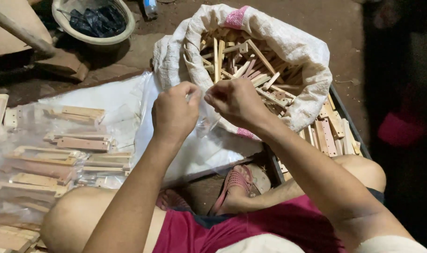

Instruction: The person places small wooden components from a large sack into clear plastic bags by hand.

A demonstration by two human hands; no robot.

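Observation:
My left hand (175,114) and my right hand (236,100) meet in the middle of the view, each pinching the top edge of a thin clear plastic bag (208,122) that hangs between them. Just beyond my hands stands a white woven sack (303,51), rolled open and full of several short wooden sticks and strips (241,63). Whether the clear bag holds anything is hard to tell.
Several clear bags packed with wooden pieces (59,154) lie at the left on plastic sheeting (115,93). A dark tray of wooden slats (333,133) sits at the right. A bowl with dark items (95,21) stands at the far left. My knees and sandalled foot (237,185) are below.

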